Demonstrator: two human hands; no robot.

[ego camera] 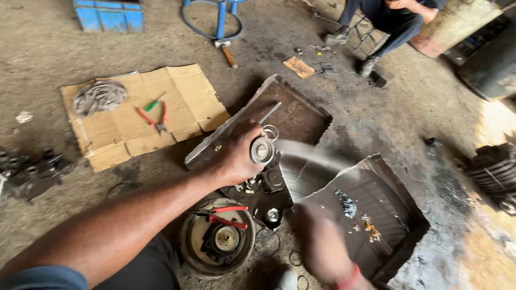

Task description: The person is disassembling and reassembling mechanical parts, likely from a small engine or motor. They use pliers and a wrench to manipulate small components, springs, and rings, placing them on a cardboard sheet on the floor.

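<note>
A big flat cardboard (134, 115) lies on the dirty floor (48, 48). Near it sits a brown metal tray (301, 115). Over the tray, the left hand (236, 156) grips a small round metal part (262, 151). The right hand (322, 247) is blurry; its grip cannot be told

I see 1 small round metal part (262, 151), silvery with a pale centre, gripped in my left hand (236, 156), face up above the dark tray (301, 115). My right hand (322, 247) is blurred.
</note>
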